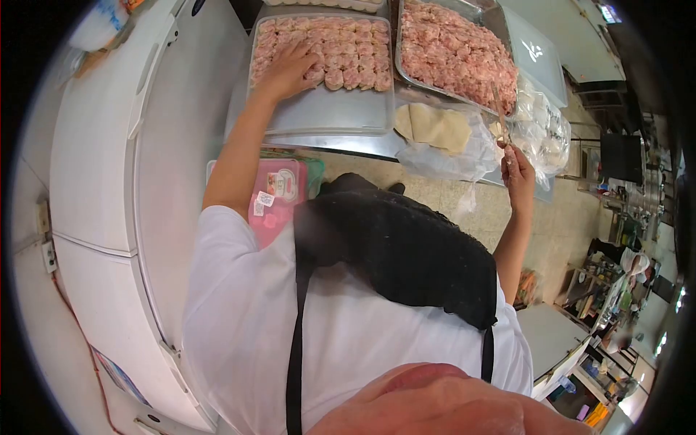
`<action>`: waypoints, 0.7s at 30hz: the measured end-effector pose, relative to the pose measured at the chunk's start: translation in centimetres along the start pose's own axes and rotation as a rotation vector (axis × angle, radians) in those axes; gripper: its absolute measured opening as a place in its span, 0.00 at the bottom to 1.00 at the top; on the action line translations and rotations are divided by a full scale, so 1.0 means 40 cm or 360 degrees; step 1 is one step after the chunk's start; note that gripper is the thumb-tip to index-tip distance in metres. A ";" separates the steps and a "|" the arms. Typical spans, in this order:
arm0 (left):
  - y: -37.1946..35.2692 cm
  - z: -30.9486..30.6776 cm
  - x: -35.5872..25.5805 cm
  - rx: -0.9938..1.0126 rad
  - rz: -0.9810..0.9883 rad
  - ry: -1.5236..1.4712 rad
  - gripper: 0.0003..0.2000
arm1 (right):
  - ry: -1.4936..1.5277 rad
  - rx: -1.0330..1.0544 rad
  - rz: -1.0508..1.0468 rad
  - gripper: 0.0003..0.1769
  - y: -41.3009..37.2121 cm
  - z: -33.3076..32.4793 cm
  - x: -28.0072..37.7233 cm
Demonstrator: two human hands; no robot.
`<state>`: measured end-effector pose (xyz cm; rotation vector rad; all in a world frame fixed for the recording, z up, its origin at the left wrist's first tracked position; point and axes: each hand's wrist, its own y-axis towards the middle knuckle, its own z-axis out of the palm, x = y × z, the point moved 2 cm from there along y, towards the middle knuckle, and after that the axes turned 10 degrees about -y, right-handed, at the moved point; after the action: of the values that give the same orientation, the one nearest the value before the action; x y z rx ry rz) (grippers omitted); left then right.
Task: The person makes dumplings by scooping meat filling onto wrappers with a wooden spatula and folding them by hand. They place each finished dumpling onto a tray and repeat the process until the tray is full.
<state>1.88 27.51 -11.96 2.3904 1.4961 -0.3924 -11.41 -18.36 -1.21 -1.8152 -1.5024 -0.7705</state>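
Observation:
My left hand (291, 71) reaches over the left side of a plastic tray (326, 116) packed with rows of open-topped meat dumplings (355, 54). Its fingers are apart and touch the dumplings at the near end of the rows. In my right hand (518, 172) is a thin, flat spreader (499, 105), its tip by the near right corner of a metal pan (449, 93) heaped with pink ground meat (453, 51). A stack of pale dumpling wrappers (435, 127) lies on clear plastic between my hands.
Bagged goods in clear plastic (542, 130) lie right of the pan, beside a translucent lid (533, 51). Below the table edge at left is a pink-lidded container (279, 196). A white refrigerator (101, 167) stands close on my left. Shelves with kitchenware (602, 275) line the right.

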 end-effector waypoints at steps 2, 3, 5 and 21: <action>0.006 0.000 -0.008 -0.0010 0.0054 0.0023 0.32 | -0.0008 -0.0007 0.0002 0.17 -0.002 -0.007 -0.011; 0.012 0.006 -0.021 -0.0049 0.0109 0.0000 0.31 | -0.0010 0.0005 -0.0008 0.17 0.001 -0.009 -0.022; 0.027 0.023 -0.050 -0.0063 0.0170 -0.0043 0.30 | 0.0000 0.0025 -0.0021 0.18 0.001 -0.009 -0.031; 0.101 0.061 -0.113 -0.0069 0.0155 -0.0050 0.33 | 0.0012 0.0060 -0.0023 0.18 0.017 -0.041 -0.060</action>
<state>3.45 21.17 -12.06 2.4006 1.3544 -0.3693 -11.20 -21.18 -2.16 -1.7734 -1.5172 -0.7502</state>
